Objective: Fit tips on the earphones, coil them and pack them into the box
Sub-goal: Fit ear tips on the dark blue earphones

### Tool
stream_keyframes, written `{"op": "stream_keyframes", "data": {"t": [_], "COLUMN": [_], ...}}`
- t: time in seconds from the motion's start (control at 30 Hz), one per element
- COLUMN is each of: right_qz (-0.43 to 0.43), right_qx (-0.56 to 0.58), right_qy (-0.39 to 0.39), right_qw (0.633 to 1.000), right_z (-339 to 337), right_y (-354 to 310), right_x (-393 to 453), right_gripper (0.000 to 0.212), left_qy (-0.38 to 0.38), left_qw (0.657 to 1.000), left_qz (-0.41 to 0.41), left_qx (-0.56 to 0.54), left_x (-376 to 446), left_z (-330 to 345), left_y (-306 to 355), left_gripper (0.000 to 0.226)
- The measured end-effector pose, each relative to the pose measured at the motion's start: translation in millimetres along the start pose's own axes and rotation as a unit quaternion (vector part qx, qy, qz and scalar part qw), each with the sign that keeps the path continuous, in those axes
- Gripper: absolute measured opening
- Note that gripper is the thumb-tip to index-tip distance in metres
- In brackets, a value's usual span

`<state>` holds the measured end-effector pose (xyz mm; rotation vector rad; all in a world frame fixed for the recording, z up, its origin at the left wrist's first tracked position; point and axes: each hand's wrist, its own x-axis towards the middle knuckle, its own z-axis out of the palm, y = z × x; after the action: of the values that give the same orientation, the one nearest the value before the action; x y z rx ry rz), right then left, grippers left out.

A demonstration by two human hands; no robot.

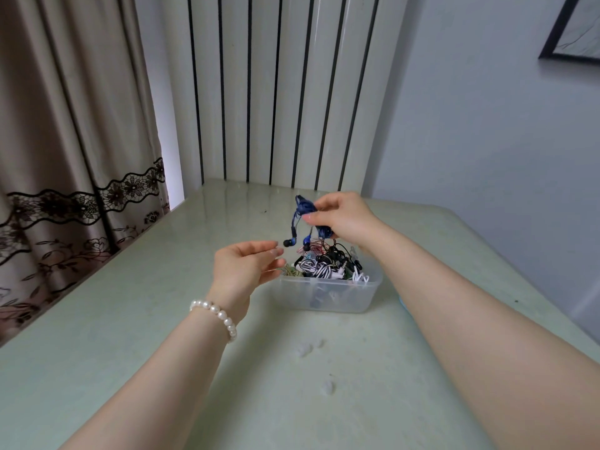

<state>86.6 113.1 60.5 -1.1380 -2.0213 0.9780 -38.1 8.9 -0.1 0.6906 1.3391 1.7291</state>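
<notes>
My right hand (pixel 341 219) pinches a coiled bundle of blue earphones (pixel 303 207) above the clear plastic box (pixel 328 295). Two dark earbuds (pixel 289 242) dangle from the bundle on short wires. The box holds several tangled earphones (pixel 324 266) in black, white, striped and red. My left hand (pixel 246 264) hovers beside the box's left rim with loosely spread fingers, holding nothing, its fingertips just below the hanging earbuds. A few small clear ear tips (pixel 306 349) lie on the table in front of the box, with another (pixel 328 387) nearer to me.
The pale green table (pixel 130 336) runs to a striped panel at the back and a patterned curtain (pixel 65 190) on the left. A small blue thing (pixel 402 303) peeks out behind my right forearm, by the box's right side.
</notes>
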Motion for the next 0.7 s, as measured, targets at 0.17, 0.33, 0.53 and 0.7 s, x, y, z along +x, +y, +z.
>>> {"op": "stream_keyframes", "data": {"t": [0.17, 0.33, 0.53, 0.7], "right_qz": [0.034, 0.034, -0.012, -0.036], "right_qx": [-0.083, -0.100, -0.292, -0.254], "right_qy": [0.002, -0.005, 0.028, 0.078], "right_qw": [0.996, 0.994, 0.956, 0.963], "right_z": [-1.5, 9.5, 30.8, 39.4], "right_y": [4.5, 9.5, 20.1, 18.0], "right_x": [11.9, 14.1, 4.6, 4.1], "right_gripper": [0.029, 0.037, 0.033, 0.031], "left_qy": [0.016, 0.020, -0.027, -0.087], "left_qw": [0.998, 0.996, 0.981, 0.954], "left_qz": [0.001, 0.004, 0.065, 0.091], "left_qx": [0.062, 0.091, 0.180, 0.271], "left_x": [1.9, 1.5, -8.4, -18.0], "left_z": [-1.5, -1.0, 7.6, 16.4], "left_y": [-1.5, -2.6, 1.4, -2.6], "left_gripper": [0.012, 0.013, 0.017, 0.020]}}
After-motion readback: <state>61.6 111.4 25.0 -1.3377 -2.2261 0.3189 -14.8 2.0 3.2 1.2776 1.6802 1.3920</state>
